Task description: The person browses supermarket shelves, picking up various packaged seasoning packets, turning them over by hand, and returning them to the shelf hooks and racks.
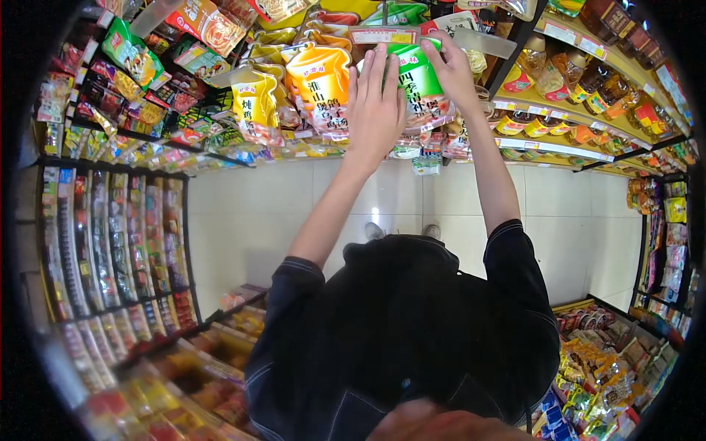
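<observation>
A green and white soup packet with Chinese lettering (421, 92) hangs upright at the front of the shelf rack. My left hand (376, 110) lies flat along its left edge, fingers stretched upward and touching it; the thumb is partly hidden. At the packet's top right corner, my right hand (453, 72) has its fingers bent around the edge. Left of my left hand hangs an orange and white soup packet (318, 88). Beyond it is a yellow packet (255, 109). A price tag strip (382, 36) runs just above the green packet.
Shelves of bottles (588, 92) rise at the right. More bagged goods (136, 62) fill the rack at the left. A tall shelf unit (110, 235) stands on the far left. Bins of packets (599, 360) sit behind me, on a tiled floor (243, 213).
</observation>
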Available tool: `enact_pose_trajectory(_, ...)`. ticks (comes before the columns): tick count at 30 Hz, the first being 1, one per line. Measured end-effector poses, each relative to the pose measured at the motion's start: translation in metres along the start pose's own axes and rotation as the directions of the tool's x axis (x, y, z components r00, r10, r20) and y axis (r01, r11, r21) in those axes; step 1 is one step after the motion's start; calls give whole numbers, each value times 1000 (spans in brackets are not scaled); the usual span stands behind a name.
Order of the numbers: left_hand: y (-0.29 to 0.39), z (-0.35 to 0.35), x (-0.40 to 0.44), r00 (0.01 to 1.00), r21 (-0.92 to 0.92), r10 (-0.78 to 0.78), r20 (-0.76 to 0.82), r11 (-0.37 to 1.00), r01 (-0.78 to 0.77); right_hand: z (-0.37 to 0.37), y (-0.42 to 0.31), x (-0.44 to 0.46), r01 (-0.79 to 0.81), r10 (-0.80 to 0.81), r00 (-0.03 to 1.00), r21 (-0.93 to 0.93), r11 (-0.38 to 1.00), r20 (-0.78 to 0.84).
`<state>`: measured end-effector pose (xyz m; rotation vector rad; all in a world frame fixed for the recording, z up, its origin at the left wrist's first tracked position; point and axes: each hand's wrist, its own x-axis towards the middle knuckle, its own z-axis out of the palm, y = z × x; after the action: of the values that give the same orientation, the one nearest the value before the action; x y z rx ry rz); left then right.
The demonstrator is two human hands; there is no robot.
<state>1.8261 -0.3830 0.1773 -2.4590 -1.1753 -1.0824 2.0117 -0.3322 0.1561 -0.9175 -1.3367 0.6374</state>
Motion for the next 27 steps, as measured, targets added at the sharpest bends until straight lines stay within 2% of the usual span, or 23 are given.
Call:
enact_pose_trajectory(1,2,0,-3,1000,8,-14,2,1000,14,1,1,2,-38,38,999,3,999,1)
enact_pose_trajectory(4,4,6,-1,999,19,-28,-16,999,28,11,-4,1,-5,5,999,-15,1000,-46)
enact_pose_trajectory(8,-2,19,14,998,9,-63,-31,998,63,10,2,2,-92,88,994,-65,994,-59)
enact_pose_trajectory(11,3,21,17,996,17,-89,-27,996,90,17,-1,4,-20,22,987,14,1000,-162)
enact_pose_trajectory(14,8,24,16,991,17,-131,-30,991,132,16,3,0,57,-70,980,-79,995,-184)
enact_pose_trajectory(15,7,26,16,989,-5,-140,-38,990,140,16,1,0,11,-29,980,-88,996,-195)
enact_pose_trajectory(18,8,29,21,988,32,-152,-16,988,152,23,8,6,16,-23,967,-30,999,-253)
enact_pose_trajectory(21,7,36,21,985,35,-163,-53,986,165,25,13,10,-1,-19,964,-76,997,-265)
enact_pose_trajectory(27,7,44,18,985,30,-159,-67,986,161,22,6,2,26,-33,965,-29,999,-261)
